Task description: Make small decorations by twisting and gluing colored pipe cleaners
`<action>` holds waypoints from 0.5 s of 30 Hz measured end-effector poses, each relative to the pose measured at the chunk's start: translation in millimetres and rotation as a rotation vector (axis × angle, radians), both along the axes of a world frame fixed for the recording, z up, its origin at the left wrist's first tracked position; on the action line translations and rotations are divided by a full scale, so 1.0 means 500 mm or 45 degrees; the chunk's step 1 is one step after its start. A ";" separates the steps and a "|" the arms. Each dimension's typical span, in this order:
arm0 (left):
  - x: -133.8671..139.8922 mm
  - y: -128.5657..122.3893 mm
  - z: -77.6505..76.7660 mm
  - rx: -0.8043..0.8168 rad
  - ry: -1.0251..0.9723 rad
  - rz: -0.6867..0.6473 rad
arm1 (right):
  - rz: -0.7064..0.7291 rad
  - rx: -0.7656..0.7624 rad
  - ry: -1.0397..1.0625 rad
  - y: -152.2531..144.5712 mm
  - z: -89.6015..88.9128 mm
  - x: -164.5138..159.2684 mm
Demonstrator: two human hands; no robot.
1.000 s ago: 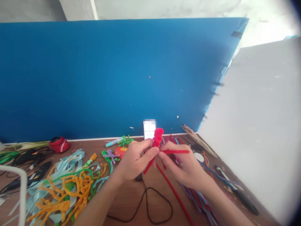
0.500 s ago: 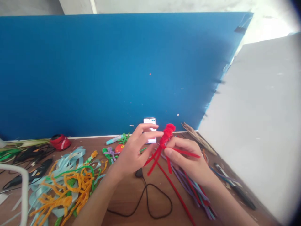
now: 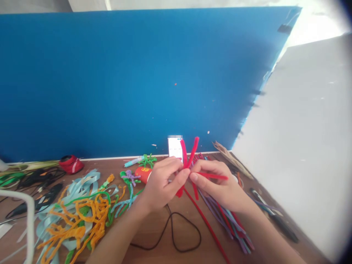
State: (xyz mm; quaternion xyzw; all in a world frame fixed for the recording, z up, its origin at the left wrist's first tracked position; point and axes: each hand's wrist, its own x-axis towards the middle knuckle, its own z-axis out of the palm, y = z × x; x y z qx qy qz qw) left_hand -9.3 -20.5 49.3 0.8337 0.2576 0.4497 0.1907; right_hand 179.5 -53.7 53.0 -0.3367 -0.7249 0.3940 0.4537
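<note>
Both hands meet over the table around a red pipe-cleaner figure (image 3: 194, 152) with several fuzzy arms sticking out. Two of its arms point up, one reaches right and others hang down. My left hand (image 3: 167, 179) is closed, thumb and fingers pinching the figure's left side. Thumb and forefinger of my right hand (image 3: 217, 181) pinch it from the right. The fingers hide the figure's middle. Under the hands a long red pipe cleaner (image 3: 207, 223) slants across the table, beside a bundle of purple, red and blue pipe cleaners (image 3: 224, 220).
Behind the hands a phone (image 3: 174, 146) leans at the blue partition (image 3: 137, 80). Orange pipe cleaners (image 3: 90, 216) and light-blue ribbon (image 3: 82, 187) heap up at left. A black cable (image 3: 187, 251) loops in front. A marker (image 3: 283, 227) lies at right.
The red figure has been turned over, its arms now pointing up instead of down. My left hand, open before, has closed on it.
</note>
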 end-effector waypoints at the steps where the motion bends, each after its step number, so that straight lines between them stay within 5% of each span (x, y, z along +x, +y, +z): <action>1: 0.004 -0.005 -0.003 -0.153 -0.001 0.044 | -0.058 0.139 -0.117 0.003 -0.001 0.001; 4: 0.018 -0.006 -0.016 -0.514 -0.046 0.131 | -0.278 0.661 -0.580 0.016 -0.012 0.004; 7: 0.027 0.006 -0.027 -0.662 -0.084 0.190 | -0.421 1.022 -0.919 0.032 -0.027 0.006; 10: 0.026 0.014 -0.023 -0.700 -0.052 0.171 | -0.428 1.020 -0.903 0.038 -0.034 0.006; 15: 0.009 0.012 -0.005 -0.515 -0.035 0.147 | -0.375 0.655 -0.483 0.021 -0.017 0.002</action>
